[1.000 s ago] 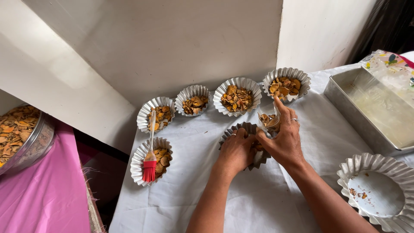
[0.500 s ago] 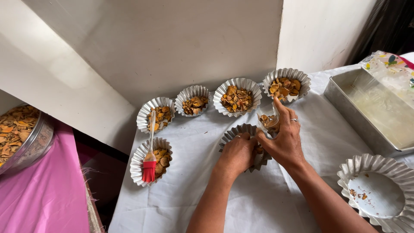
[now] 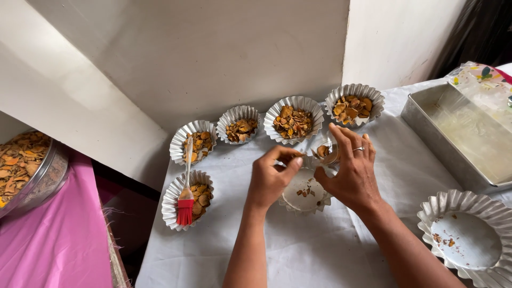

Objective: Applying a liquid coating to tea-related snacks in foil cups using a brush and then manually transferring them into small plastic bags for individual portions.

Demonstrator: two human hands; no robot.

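My right hand (image 3: pixel 352 173) holds a small clear glass (image 3: pixel 326 151) with brown chips in it, tilted over a fluted metal mould (image 3: pixel 305 193). A few brown chips lie on the mould's pale bottom. My left hand (image 3: pixel 271 178) hovers over the mould's left rim, its thumb and fingers curled together close to the glass. I cannot see whether it pinches any chips. A ring sits on a finger of my right hand.
Several fluted moulds filled with chips stand behind in an arc (image 3: pixel 294 120), and one at the left (image 3: pixel 188 198) has a red-bristled brush (image 3: pixel 185 205) resting on it. A nearly bare fluted mould (image 3: pixel 469 240), a rectangular metal tray (image 3: pixel 464 138) and a chip-filled bowl (image 3: pixel 29 170) stand at the sides.
My hands were together over the middle mould, covering it. Now the left hand has drawn back to the left, baring the mould's bottom with a few chips in it.
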